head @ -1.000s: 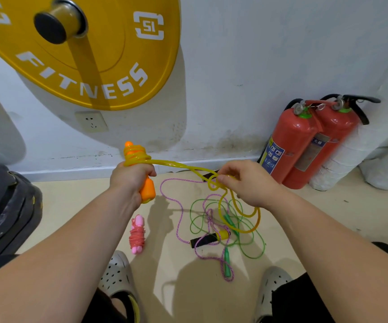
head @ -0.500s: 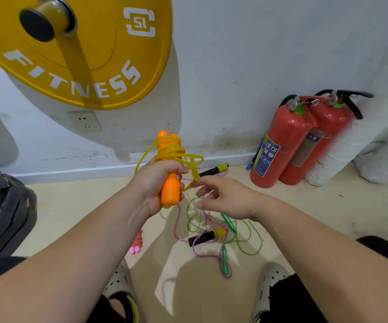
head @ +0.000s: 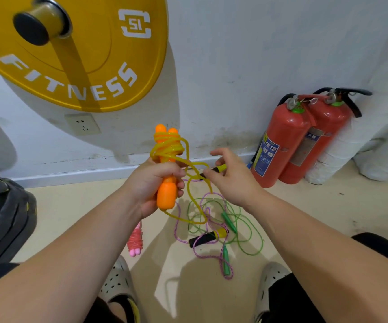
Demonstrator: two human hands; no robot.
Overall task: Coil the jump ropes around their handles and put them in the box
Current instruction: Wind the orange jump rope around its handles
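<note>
Fingers of the left hand (head: 152,183) are wrapped tight around the orange handles (head: 166,192), held upright as a pair, their rounded tips showing above the fist. Yellow rope (head: 167,145) is coiled in several turns around the upper part of the handles, just above the fingers. The loose remainder runs right from the coil, crosses to the right hand (head: 232,180), and hangs in a loop below both hands.

Right-hand fingers are half-curled, thumb and forefinger spread; the forefinger tip meets the yellow rope, but whether it is pinched cannot be told. A black-and-yellow handle (head: 218,169) lies on the floor behind this hand, partly hidden.

On the floor (head: 71,206), below the hands: a green rope (head: 246,238) and a purple rope (head: 200,252) tangled together, uncoiled, with a second black-and-yellow handle (head: 208,237) among them. A pink rope (head: 136,240), already coiled on its handles, lies apart to the left, beside the left forearm.

Floor is pale beige, scuffed. White wall (head: 258,54) behind, stained near the skirting, with a socket (head: 82,124). Yellow weight plate (head: 71,50) upper left. Two red extinguishers (head: 300,141) stand against the wall at right. Two grey clogs (head: 118,283) at bottom edge.
</note>
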